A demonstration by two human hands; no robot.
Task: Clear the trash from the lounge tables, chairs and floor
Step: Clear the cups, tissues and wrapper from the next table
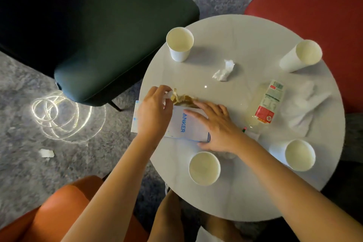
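**Scraps being gathered at the box's far end**

The left hand (155,112) pinches a small white paper scrap (168,94) beside a heap of yellowish peel-like scraps (183,98) at the far end of the white cardboard box with blue lettering (183,124). The right hand (216,125) lies flat on that box, fingers straight, steadying it on the round white worktop (235,31). Next, probably, comes scooping the heap together without scattering it.

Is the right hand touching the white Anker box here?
Touching. The head view shows the right hand lying flat on the Anker box, its straight fingers pressed across the box's top face.
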